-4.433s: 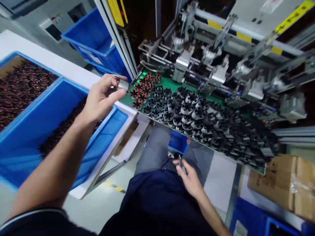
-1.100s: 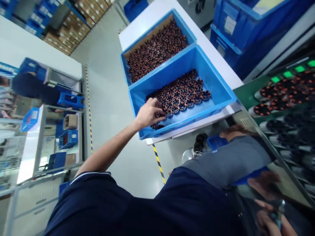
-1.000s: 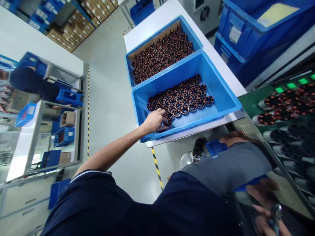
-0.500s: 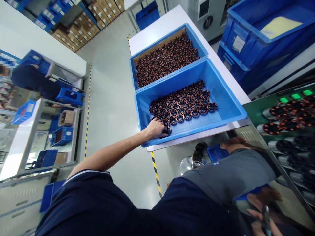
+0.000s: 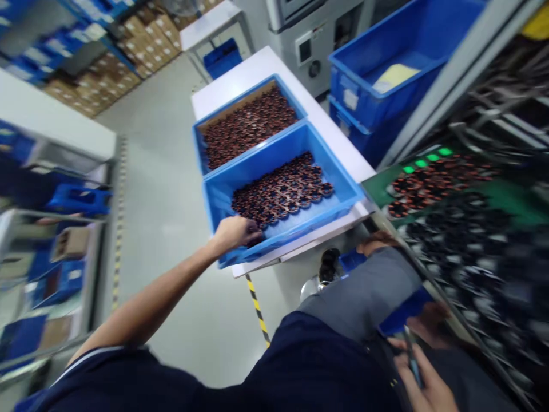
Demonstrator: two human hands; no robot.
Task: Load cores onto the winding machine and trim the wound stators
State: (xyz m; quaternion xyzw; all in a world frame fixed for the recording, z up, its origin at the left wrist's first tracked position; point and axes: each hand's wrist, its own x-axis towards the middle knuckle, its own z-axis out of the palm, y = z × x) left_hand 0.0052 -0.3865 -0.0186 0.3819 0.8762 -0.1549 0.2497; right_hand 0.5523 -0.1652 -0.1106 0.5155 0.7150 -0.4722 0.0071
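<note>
**Left Hand at Near Bin, Right Hand on Tool**

Your left hand [image 5: 234, 233] is in the near left corner of the near blue bin [image 5: 257, 164], palm down, beside the end of the packed wound rings [image 5: 283, 191]. Its fingers are curled downward; the tips are hidden and blurred, so you cannot tell whether they grip a ring. The wound rings, dark with copper-red windings, lie in close rows on the bin floor. A bare strip of floor runs along the near wall and the right end.

Your right hand [image 5: 424, 382] is low, near your lap. Its fingers are wrapped around a slim hand tool [image 5: 414, 368] with a blue-green handle; the metal end points up and away from you.

The near blue bin stands on a white table [image 5: 231, 77]. Directly behind it, side against side, is the far blue bin [image 5: 290, 98], filled with similar rings and lined with cardboard at the back.

To your right, a green board [image 5: 521, 197] carries copper-wound pieces [image 5: 429, 183] in its near left corner, next to a row of green lights [image 5: 433, 157]. Black-and-silver pieces [image 5: 463, 252] cover the adjoining area. Beyond the table, a large blue crate [image 5: 351, 86] contains a yellow item [image 5: 393, 78].
</note>
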